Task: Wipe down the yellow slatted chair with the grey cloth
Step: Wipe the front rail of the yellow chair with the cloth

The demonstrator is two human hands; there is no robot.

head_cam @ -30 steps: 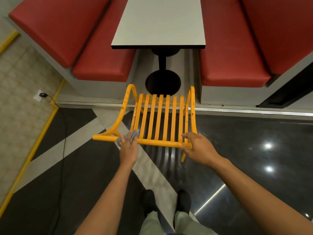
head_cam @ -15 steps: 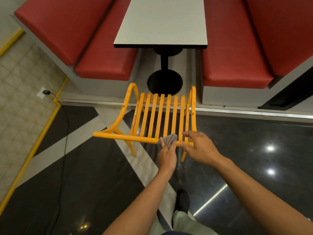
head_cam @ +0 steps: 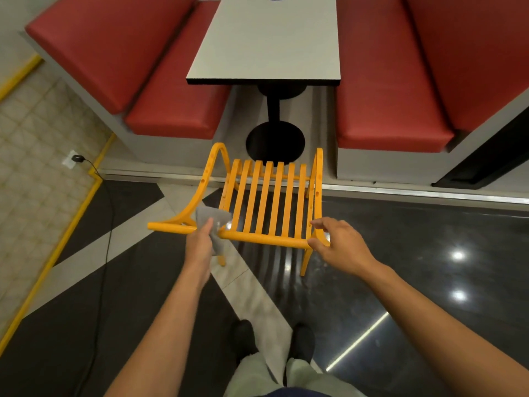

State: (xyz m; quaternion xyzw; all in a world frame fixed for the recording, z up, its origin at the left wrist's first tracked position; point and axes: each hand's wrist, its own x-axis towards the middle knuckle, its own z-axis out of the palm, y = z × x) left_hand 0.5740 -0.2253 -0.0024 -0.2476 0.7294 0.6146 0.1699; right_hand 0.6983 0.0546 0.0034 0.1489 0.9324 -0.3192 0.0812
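We take the yellow slatted chair as our landmark. It stands on the dark floor just in front of us, its near rail running crosswise at hand height.

At the left part of that rail, our left hand pinches the grey cloth and holds it against the rail. One corner of the cloth stands up above the rail and the rest hangs below, so the fabric seems to wrap the bar rather than merely dab at it.

Across the slats, at the chair's right corner, our right hand is released, with loose fingers and the thumb at the rail's end. We judge it is there to steady the light frame against the push of wiping.

Beyond the chair stands a grey table between red benches — the chair has been kept clear of them.
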